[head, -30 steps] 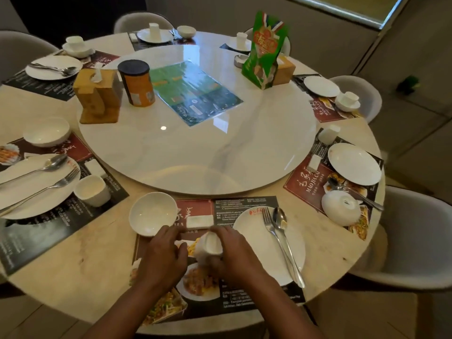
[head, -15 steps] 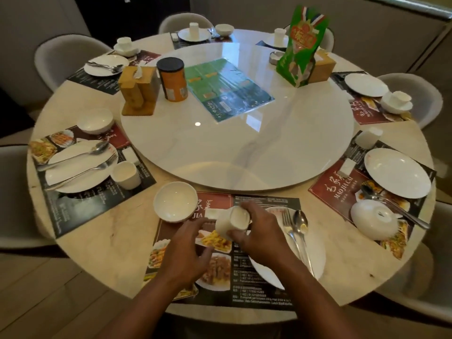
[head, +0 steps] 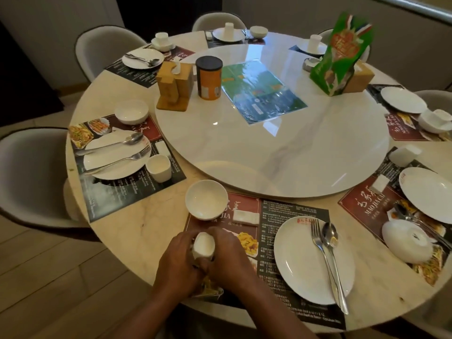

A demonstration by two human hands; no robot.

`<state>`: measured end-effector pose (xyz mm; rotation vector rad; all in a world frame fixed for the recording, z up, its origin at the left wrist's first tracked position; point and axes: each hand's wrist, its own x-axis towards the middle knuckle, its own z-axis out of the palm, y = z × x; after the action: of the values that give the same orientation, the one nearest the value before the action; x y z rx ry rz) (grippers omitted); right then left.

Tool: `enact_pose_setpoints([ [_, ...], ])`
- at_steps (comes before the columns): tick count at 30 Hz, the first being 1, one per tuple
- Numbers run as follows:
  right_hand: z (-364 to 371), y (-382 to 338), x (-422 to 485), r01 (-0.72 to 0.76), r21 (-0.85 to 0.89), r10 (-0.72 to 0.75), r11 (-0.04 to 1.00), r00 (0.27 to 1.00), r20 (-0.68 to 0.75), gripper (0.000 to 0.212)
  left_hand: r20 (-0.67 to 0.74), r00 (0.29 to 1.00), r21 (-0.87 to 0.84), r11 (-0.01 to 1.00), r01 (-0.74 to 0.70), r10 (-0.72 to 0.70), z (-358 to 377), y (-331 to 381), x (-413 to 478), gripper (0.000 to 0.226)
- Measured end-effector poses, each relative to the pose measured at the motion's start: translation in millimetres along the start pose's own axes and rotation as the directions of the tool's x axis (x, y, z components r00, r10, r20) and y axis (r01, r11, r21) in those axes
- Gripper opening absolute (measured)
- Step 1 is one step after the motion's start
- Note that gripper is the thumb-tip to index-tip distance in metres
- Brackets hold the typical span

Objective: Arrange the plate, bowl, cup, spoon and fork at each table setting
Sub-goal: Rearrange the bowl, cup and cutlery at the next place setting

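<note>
The small white ceramic cup (head: 203,245), at the frame's lower centre, is clasped between the left hand (head: 177,265) and right hand (head: 230,260), fingers curled round it. The round white bowl (head: 206,199) just above, and the white plate (head: 300,260) with steel fork (head: 322,253) and spoon (head: 330,237) at right, look placed; only the cup seems left here.

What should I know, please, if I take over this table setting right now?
Hands: left hand and right hand both grip the cup over the near mat.
Things: the bowl sits at the mat's far left corner. The fork and spoon lie side by side on the plate, at the mat's right.
Done: plate, bowl, fork and spoon are placed here.
Left: set the cup down. The setting to the right, with its overturned bowl, probably needs arranging.
</note>
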<state>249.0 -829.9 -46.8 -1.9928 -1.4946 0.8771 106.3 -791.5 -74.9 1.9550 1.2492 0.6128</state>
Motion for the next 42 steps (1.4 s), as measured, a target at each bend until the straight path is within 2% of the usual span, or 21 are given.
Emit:
enact_pose_setpoints([
  [7, 1.2, 11.9, 7.5, 0.074, -0.032, -0.07, 0.997, 0.991, 0.116, 0.063, -0.009, 1.0, -0.055, 0.998, 0.027, -0.027, -5.2, -11.4, -7.1, 0.059],
  [9, -14.1, 20.4, 10.2, 0.048, -0.025, -0.044, 0.999, 0.988, 0.15, 0.065, 0.002, 0.999, -0.07, 0.997, 0.043, -0.043, -6.5, -10.4, -6.9, 0.061],
  [11, -33.1, 33.9, 15.3, -0.015, -0.036, 0.019, 0.999, 0.993, 0.115, 0.057, 0.015, 0.998, -0.05, 0.997, 0.066, -0.065, -7.0, -12.8, -6.7, 0.068],
  [14, -59.1, 57.7, 29.2, -0.105, -0.197, 0.083, 0.975, 0.99, -0.115, 0.039, 0.038, 0.996, -0.004, 0.997, 0.083, -0.083, -6.1, -17.9, -5.2, 0.076],
  [16, -67.2, 70.7, 39.7, -0.171, -0.309, 0.103, 0.936, 0.969, -0.223, 0.039, 0.061, 0.995, 0.018, 0.996, 0.083, -0.084, -6.8, -17.5, -2.9, 0.082],
  [20, -66.5, 81.7, 54.0, -0.137, -0.49, 0.06, 0.861, 0.984, -0.171, 0.047, 0.069, 0.997, 0.06, 0.998, 0.013, -0.017, -14.6, -5.7, 3.2, 0.098],
  [23, -66.0, 82.3, 60.9, -0.077, -0.55, 0.018, 0.831, 0.994, -0.112, 0.045, 0.033, 0.998, 0.044, 0.997, -0.061, 0.059, -22.2, 10.1, 10.7, 0.091],
  [29, -69.4, 90.1, 72.6, -0.109, -0.466, 0.036, 0.878, 0.986, -0.164, 0.038, -0.02, 0.979, 0.061, 0.977, -0.202, 0.204, -17.2, 46.1, 18.2, 0.06],
  [34, -78.5, 89.3, 60.9, -0.104, -0.369, 0.031, 0.924, 0.979, -0.199, 0.048, 0.08, 0.956, 0.041, 0.957, -0.287, 0.284, 18.5, 69.8, 10.3, 0.043],
  [37, -102.4, 100.2, 32.9, -0.138, -0.243, 0.04, 0.96, 0.928, -0.371, 0.038, 0.192, 0.961, 0.035, 0.977, -0.209, 0.198, 47.1, 70.0, 11.8, 0.036],
  [40, -134.5, 134.6, -9.0, -0.29, -0.176, 0.152, 0.941, 0.824, -0.546, 0.026, 0.264, 0.962, 0.042, 0.996, -0.08, 0.066, 70.3, 76.2, 16.2, 0.033],
  [42, -152.2, 163.3, -39.4, -0.428, -0.137, 0.269, 0.893, 0.754, -0.599, 0.022, 0.317, 0.948, 0.066, 0.998, 0.005, -0.026, 82.4, 82.1, 21.6, 0.032],
])
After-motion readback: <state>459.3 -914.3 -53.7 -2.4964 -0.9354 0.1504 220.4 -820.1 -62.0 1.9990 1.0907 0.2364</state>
